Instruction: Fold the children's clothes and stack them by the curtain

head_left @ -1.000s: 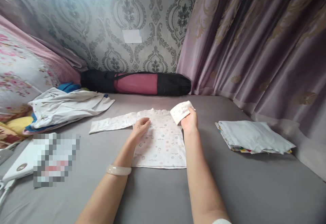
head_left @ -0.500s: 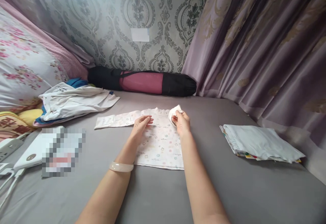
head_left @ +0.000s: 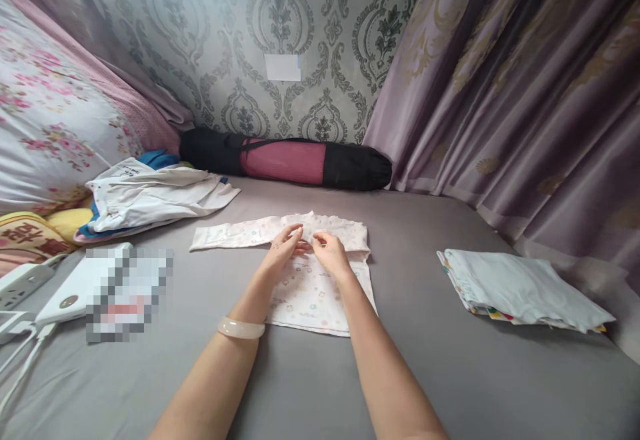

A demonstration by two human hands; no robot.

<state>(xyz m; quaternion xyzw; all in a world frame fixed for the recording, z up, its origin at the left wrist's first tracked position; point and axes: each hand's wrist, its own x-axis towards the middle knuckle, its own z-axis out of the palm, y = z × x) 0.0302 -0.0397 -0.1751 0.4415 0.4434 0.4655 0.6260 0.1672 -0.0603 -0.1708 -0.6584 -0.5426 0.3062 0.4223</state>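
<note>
On the bed (head_left: 450, 373), far left: floral pillow (head_left: 50, 120), then a loose clothes pile (head_left: 160, 193). Centre: small printed shirt (head_left: 310, 287) lay flat on the grey sheet, one sleeve out to the left. Left hand (head_left: 283, 253) rested on its chest, fingers loosely extended. Right hand (head_left: 331, 257) just beside it, fingertips pinching the folded-over sleeve fabric. Right: folded stack (head_left: 520, 287), well apart, near the curtain (head_left: 525, 93).
</note>
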